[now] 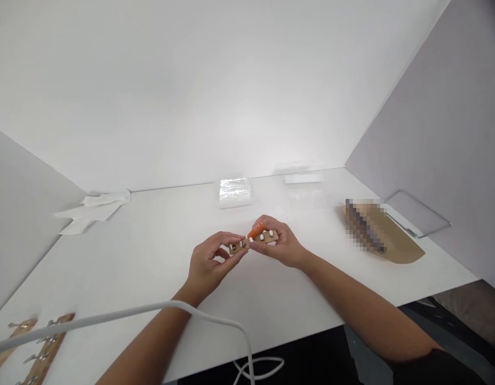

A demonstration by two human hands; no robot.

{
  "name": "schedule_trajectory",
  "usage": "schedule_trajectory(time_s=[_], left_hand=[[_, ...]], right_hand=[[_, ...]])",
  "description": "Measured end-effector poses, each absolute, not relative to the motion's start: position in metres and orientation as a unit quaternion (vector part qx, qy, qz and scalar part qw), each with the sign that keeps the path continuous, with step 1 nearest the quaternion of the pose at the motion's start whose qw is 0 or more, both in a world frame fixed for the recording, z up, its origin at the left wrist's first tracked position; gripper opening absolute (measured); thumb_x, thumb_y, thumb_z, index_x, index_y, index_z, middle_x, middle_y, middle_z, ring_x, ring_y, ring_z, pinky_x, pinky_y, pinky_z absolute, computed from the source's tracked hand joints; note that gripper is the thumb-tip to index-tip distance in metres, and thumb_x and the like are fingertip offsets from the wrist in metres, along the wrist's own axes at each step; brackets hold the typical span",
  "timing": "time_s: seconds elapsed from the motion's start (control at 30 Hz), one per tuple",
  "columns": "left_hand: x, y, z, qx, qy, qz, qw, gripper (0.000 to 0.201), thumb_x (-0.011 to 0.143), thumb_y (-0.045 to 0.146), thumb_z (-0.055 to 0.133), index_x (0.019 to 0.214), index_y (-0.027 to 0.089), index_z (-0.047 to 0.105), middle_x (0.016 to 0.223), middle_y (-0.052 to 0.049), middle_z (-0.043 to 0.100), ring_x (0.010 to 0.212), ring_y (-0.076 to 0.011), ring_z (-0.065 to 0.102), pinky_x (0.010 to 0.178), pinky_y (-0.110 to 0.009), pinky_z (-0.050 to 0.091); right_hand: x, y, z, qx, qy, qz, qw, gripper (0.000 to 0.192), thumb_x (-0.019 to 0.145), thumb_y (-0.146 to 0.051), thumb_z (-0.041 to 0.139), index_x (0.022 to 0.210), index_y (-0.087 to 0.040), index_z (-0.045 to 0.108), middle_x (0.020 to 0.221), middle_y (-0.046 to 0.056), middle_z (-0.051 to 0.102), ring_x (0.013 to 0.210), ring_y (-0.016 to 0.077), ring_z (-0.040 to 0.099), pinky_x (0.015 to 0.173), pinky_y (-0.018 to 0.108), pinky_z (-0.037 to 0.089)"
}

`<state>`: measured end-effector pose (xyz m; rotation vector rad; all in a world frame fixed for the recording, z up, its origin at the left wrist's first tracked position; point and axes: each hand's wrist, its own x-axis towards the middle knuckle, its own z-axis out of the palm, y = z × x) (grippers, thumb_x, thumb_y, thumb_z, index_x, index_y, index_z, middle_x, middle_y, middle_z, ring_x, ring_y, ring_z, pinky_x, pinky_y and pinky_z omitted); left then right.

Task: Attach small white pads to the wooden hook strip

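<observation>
A small wooden strip with several metal fittings is held over the middle of the white table. My left hand pinches its left end between thumb and fingers. My right hand grips its right end. A short orange piece sticks up at the strip's top edge by my right fingertips; what it is cannot be told.
Two more wooden strips with metal hooks lie at the near left edge. A white cloth sits far left, a clear plastic packet at the back, a brown paper piece and a clear sheet at right. A white cable crosses in front.
</observation>
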<state>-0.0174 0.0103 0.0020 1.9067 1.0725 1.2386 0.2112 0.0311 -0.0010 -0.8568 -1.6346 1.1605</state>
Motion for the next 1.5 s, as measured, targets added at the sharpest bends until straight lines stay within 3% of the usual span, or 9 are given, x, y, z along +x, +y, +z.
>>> schedule_trajectory(time_s=[0.33, 0.53, 0.77, 0.93, 1.07, 1.27, 1.5], left_hand=[[-0.02, 0.012, -0.004, 0.741, 0.4, 0.457, 0.287, 0.02, 0.088, 0.026, 0.082, 0.107, 0.027, 0.077, 0.104, -0.002, 0.08, 0.088, -0.0163, 0.075, 0.061, -0.024, 0.065], [-0.018, 0.011, 0.001, 0.709, 0.454, 0.443, 0.309, 0.016, 0.088, 0.034, 0.081, 0.103, 0.028, 0.078, 0.1, -0.001, 0.08, 0.082, -0.0161, 0.075, 0.058, -0.023, 0.063], [-0.017, 0.011, 0.0, 0.699, 0.484, 0.42, 0.319, 0.019, 0.087, 0.04, 0.081, 0.102, 0.028, 0.079, 0.099, -0.001, 0.08, 0.08, -0.0162, 0.073, 0.055, -0.022, 0.061], [-0.019, 0.018, -0.002, 0.703, 0.517, 0.397, 0.283, 0.022, 0.087, 0.045, 0.08, 0.1, 0.027, 0.081, 0.095, -0.002, 0.08, 0.076, -0.0167, 0.073, 0.055, -0.023, 0.061], [-0.023, 0.025, -0.007, 0.7, 0.536, 0.392, 0.263, 0.024, 0.086, 0.048, 0.081, 0.097, 0.027, 0.081, 0.09, -0.002, 0.081, 0.071, -0.0171, 0.073, 0.055, -0.024, 0.062], [-0.026, 0.027, -0.01, 0.687, 0.543, 0.405, 0.262, 0.024, 0.086, 0.049, 0.081, 0.096, 0.027, 0.082, 0.089, -0.002, 0.081, 0.072, -0.0182, 0.075, 0.049, -0.023, 0.058], [-0.023, 0.023, -0.004, 0.671, 0.547, 0.414, 0.282, 0.022, 0.085, 0.046, 0.082, 0.095, 0.027, 0.081, 0.1, -0.002, 0.082, 0.075, -0.0172, 0.074, 0.051, -0.023, 0.06]], right_hand=[[0.217, 0.039, 0.002, -0.389, -0.66, 0.444, 0.465, 0.02, 0.091, -0.045, 0.08, 0.09, -0.026, 0.073, 0.105, 0.004, 0.067, 0.095, 0.0199, 0.065, 0.076, 0.034, 0.053], [0.209, 0.033, -0.003, -0.387, -0.632, 0.461, 0.488, 0.02, 0.089, -0.046, 0.082, 0.091, -0.027, 0.076, 0.094, 0.003, 0.063, 0.08, 0.0179, 0.06, 0.063, 0.031, 0.047], [0.208, 0.029, 0.0, -0.361, -0.651, 0.411, 0.526, 0.014, 0.09, -0.041, 0.082, 0.094, -0.028, 0.076, 0.098, 0.004, 0.063, 0.088, 0.0202, 0.062, 0.068, 0.034, 0.049], [0.216, 0.032, 0.008, -0.363, -0.649, 0.342, 0.575, 0.013, 0.095, -0.04, 0.077, 0.096, -0.028, 0.073, 0.1, 0.006, 0.067, 0.095, 0.0229, 0.065, 0.084, 0.041, 0.055], [0.225, 0.036, 0.011, -0.435, -0.6, 0.322, 0.589, 0.022, 0.096, -0.049, 0.073, 0.096, -0.027, 0.07, 0.101, 0.007, 0.071, 0.087, 0.0227, 0.065, 0.073, 0.039, 0.056], [0.229, 0.04, 0.008, -0.5, -0.629, 0.35, 0.481, 0.03, 0.098, -0.055, 0.067, 0.105, -0.027, 0.07, 0.118, 0.007, 0.076, 0.086, 0.0215, 0.069, 0.064, 0.034, 0.053], [0.227, 0.048, 0.001, -0.467, -0.627, 0.451, 0.43, 0.028, 0.101, -0.052, 0.065, 0.101, -0.024, 0.061, 0.118, 0.006, 0.079, 0.101, 0.021, 0.073, 0.091, 0.038, 0.054]])
